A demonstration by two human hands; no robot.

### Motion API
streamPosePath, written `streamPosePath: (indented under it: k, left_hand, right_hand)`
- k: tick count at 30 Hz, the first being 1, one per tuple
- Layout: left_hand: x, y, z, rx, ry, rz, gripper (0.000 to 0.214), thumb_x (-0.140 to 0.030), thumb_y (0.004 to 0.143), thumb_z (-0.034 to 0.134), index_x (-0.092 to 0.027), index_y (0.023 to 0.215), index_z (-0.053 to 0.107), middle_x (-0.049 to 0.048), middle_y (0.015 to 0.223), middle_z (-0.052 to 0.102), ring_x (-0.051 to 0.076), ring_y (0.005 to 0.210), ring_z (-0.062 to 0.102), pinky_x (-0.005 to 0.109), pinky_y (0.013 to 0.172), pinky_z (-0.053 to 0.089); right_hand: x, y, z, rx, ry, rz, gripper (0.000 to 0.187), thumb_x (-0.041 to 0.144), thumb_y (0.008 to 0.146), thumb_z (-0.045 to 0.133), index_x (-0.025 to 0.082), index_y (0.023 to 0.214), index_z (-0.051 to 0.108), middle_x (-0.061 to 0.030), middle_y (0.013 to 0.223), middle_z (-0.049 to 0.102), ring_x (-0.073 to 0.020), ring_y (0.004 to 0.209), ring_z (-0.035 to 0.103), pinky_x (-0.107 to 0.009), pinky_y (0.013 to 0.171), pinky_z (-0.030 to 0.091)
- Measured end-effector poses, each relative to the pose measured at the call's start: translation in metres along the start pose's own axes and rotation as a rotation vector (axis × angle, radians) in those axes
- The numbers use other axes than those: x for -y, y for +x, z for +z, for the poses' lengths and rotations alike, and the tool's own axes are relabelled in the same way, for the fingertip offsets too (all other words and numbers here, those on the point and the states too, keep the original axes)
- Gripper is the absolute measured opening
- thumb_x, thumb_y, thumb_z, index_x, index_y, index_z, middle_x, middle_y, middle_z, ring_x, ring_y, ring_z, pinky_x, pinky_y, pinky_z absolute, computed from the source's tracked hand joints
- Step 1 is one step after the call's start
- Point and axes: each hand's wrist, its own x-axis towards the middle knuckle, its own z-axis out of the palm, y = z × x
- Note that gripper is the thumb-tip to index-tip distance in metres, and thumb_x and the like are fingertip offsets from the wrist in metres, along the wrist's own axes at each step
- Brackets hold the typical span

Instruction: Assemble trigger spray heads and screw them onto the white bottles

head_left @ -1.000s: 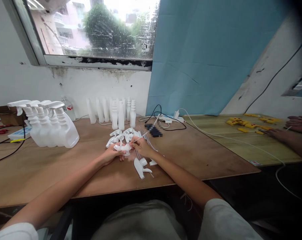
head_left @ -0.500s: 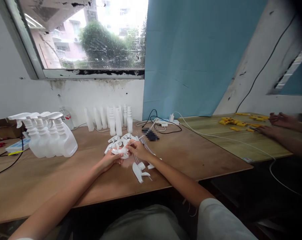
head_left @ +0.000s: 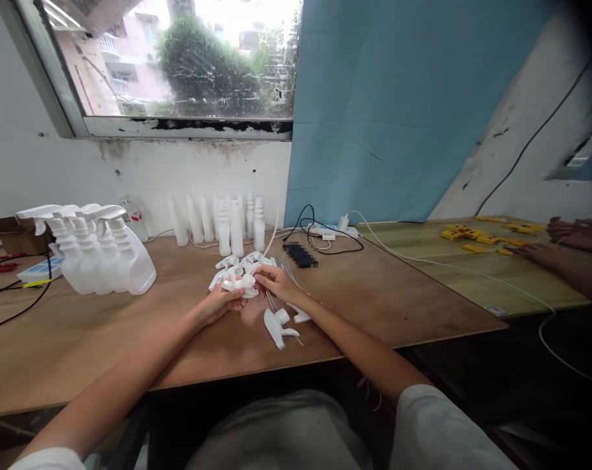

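My left hand is closed around a white trigger sprayer head above the tabletop. Close against its right side, my right hand has its fingers pinched on a thin white dip tube, which curves upward behind the hand. The tube's lower end is hidden by the fingers, so I cannot tell whether it sits in the head. Several more sprayer heads lie in a pile just beyond my hands. Nearer me, another sprayer head rests on its side, beside loose thin tubes.
White spray bottles with trigger tops stand at the left. Several topless bottles line the wall. A dark phone-like object and a power strip lie behind. Another person's hands are near yellow parts on the right-hand table.
The dip tube now stands up behind my right hand, where before it lay low near the fingers. The view has tilted slightly down and shifted left. My left hand still holds the sprayer head.
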Motion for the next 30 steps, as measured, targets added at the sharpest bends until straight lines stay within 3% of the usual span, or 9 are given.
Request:
streamPosePath:
  k: [3, 7, 11, 15, 22, 28, 30]
  left_hand:
    - [-0.001, 0.0, 0.002, 0.01, -0.014, 0.025, 0.035, -0.026, 0.072, 0.079, -0.012, 0.097, 0.058, 0.0032, 0.081, 0.063, 0.008, 0.061, 0.058, 0.019, 0.058, 0.049]
    - [-0.001, 0.002, 0.002, -0.019, -0.022, 0.101, 0.032, -0.028, 0.076, 0.076, -0.011, 0.097, 0.058, 0.006, 0.087, 0.065, 0.007, 0.058, 0.056, 0.019, 0.054, 0.048]
    - [-0.003, 0.002, 0.003, -0.08, -0.014, 0.114, 0.035, -0.031, 0.074, 0.077, -0.011, 0.094, 0.056, 0.0026, 0.075, 0.063, 0.009, 0.056, 0.057, 0.02, 0.052, 0.047]
    - [-0.005, -0.001, 0.006, -0.099, 0.036, 0.085, 0.043, -0.034, 0.072, 0.079, -0.013, 0.1, 0.055, 0.0012, 0.072, 0.063, 0.01, 0.056, 0.058, 0.021, 0.054, 0.049]
    - [-0.002, -0.004, 0.004, -0.052, 0.211, 0.053, 0.048, -0.046, 0.082, 0.065, -0.016, 0.115, 0.047, 0.0029, 0.076, 0.064, 0.012, 0.06, 0.061, 0.022, 0.054, 0.05]
    - [-0.033, -0.008, 0.0, 0.224, 0.557, 0.171, 0.06, -0.06, 0.081, 0.059, -0.016, 0.12, 0.051, 0.0059, 0.082, 0.063, 0.014, 0.065, 0.061, 0.024, 0.057, 0.05]
    - [-0.05, 0.001, -0.009, 0.184, 0.591, 0.221, 0.065, -0.066, 0.082, 0.051, -0.017, 0.123, 0.052, 0.0102, 0.094, 0.064, 0.016, 0.069, 0.063, 0.025, 0.056, 0.051]
  right_hand:
    - [-0.001, -0.003, 0.0, -0.052, -0.193, -0.046, 0.024, 0.04, 0.091, 0.05, 0.017, 0.097, 0.056, 0.0027, 0.067, 0.057, -0.0094, 0.049, 0.053, -0.022, 0.049, 0.043]
    - [0.001, -0.007, -0.003, -0.187, -0.723, -0.261, 0.01, 0.024, 0.091, 0.048, 0.018, 0.097, 0.053, 0.0002, 0.076, 0.058, -0.0109, 0.057, 0.053, -0.024, 0.058, 0.044]
    - [0.007, -0.01, -0.001, -0.126, -0.974, -0.503, 0.022, 0.013, 0.091, 0.042, 0.019, 0.111, 0.047, -0.0098, 0.107, 0.06, -0.0163, 0.08, 0.061, -0.027, 0.066, 0.048]
    - [0.015, -0.011, 0.005, -0.011, -1.017, -0.541, 0.04, 0.01, 0.088, 0.044, 0.02, 0.127, 0.04, -0.0137, 0.125, 0.051, -0.0227, 0.111, 0.056, -0.034, 0.082, 0.052]
    - [0.025, -0.013, 0.005, 0.154, -0.968, -0.447, 0.062, 0.006, 0.08, 0.05, 0.023, 0.138, 0.037, -0.013, 0.134, 0.045, -0.0228, 0.111, 0.056, -0.037, 0.087, 0.052]
    - [0.016, -0.008, -0.006, 0.063, -1.012, -0.649, 0.047, 0.006, 0.086, 0.046, 0.021, 0.13, 0.047, -0.0128, 0.124, 0.056, -0.0235, 0.112, 0.057, -0.039, 0.09, 0.051]
    - [0.017, -0.007, -0.011, 0.004, -0.984, -0.684, 0.048, 0.004, 0.084, 0.044, 0.02, 0.129, 0.048, -0.0123, 0.121, 0.058, -0.0233, 0.113, 0.056, -0.039, 0.092, 0.05]
